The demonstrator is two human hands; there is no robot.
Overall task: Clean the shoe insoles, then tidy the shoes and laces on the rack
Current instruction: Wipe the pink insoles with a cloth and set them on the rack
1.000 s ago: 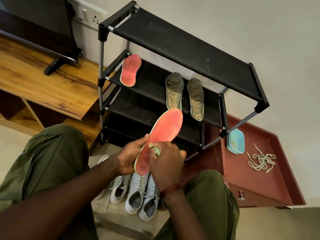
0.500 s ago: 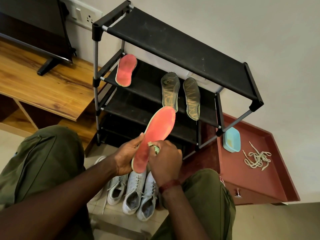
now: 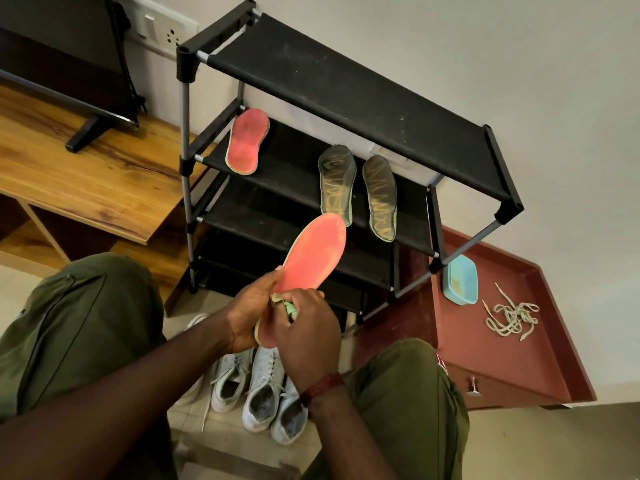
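Note:
My left hand (image 3: 250,311) grips the heel end of a red insole (image 3: 313,254) that points up toward the black shoe rack (image 3: 346,88). My right hand (image 3: 308,332) pinches a small green cloth (image 3: 287,304) against the insole's lower half. On the rack's second shelf lie another red insole (image 3: 247,142) at the left and two dark grey insoles (image 3: 337,183) (image 3: 380,195) at the right. Several white sneakers (image 3: 258,389) stand on the floor between my knees. A tangle of pale laces (image 3: 512,317) lies on the red cabinet top.
A light blue tub (image 3: 461,284) sits on the red cabinet (image 3: 519,368) to the right of the rack. A wooden TV unit (image 3: 86,181) with a television (image 3: 62,53) stands at the left. My knees in green trousers flank the sneakers.
My right hand with the cloth has slid a little down the insole toward the heel. The camera view has shifted slightly; the insole stays in my left hand.

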